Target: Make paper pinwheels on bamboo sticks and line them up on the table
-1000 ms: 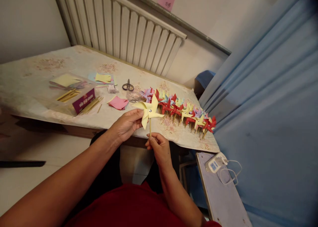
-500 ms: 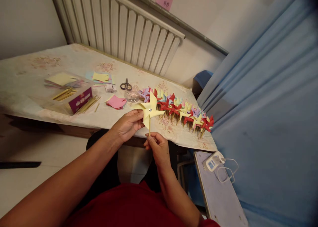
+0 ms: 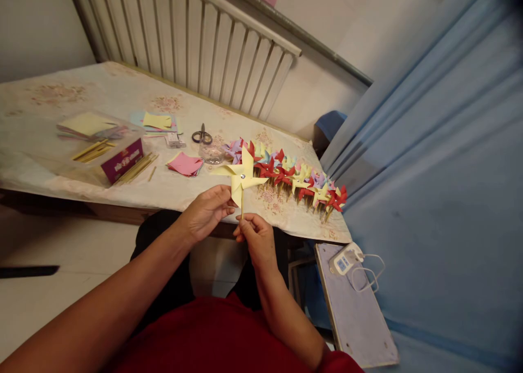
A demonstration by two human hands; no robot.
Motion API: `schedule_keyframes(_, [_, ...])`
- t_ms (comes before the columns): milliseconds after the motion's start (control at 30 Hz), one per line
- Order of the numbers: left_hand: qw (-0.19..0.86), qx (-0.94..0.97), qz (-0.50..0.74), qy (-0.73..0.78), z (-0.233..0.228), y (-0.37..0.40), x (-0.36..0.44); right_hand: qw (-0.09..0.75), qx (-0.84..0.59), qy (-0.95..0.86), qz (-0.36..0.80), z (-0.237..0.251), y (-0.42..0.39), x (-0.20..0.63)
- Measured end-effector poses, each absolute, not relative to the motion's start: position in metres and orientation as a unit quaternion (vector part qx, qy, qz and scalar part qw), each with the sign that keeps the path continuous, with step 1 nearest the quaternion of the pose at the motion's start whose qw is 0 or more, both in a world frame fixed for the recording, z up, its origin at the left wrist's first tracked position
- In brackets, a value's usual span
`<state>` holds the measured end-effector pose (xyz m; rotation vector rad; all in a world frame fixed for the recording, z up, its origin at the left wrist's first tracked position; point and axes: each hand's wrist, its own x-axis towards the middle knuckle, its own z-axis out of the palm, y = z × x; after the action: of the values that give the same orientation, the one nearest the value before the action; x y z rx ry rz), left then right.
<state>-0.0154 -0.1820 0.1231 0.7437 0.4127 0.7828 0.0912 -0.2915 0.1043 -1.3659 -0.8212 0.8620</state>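
A yellow paper pinwheel with a shiny pin at its centre is held upright over the table's front edge. My right hand pinches its thin stick below the blades, thumb against the fingers. Close by on the left, my left hand has its thumb and fingers parted at the lower blade; its fingertips are partly hidden there. Behind the pinwheel stand rows of finished pinwheels in red, yellow, purple and blue. A stack of pink paper pieces and a clear bag of small pins lie further left.
On the flowered tablecloth are scissors, a small box, yellow and blue paper and a clear container with sticks and paper. A white plug-in device with a cable rests on a bench beside the blue curtain.
The left fingers have drawn back slightly from the blade. The right hand keeps its pinch on the stick. The whole view has shifted a little.
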Motion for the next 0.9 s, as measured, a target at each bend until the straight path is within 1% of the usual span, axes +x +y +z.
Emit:
schedule_keyframes(267, [0.771,0.453,0.363,0.263,0.124,-0.196,-0.013,0.616,-0.588,-0.369,0.372,0.102,-0.287,0.091])
schedule_keyframes(467, [0.742,0.47,0.361,0.314,0.125,-0.199,-0.01,0.613,-0.593,-0.373,0.365,0.099,-0.288,0.088])
schedule_keyframes(900, [0.746,0.484,0.343,0.303,0.128,-0.199,-0.003,0.611,-0.598,-0.375,0.359,0.102,-0.29,0.086])
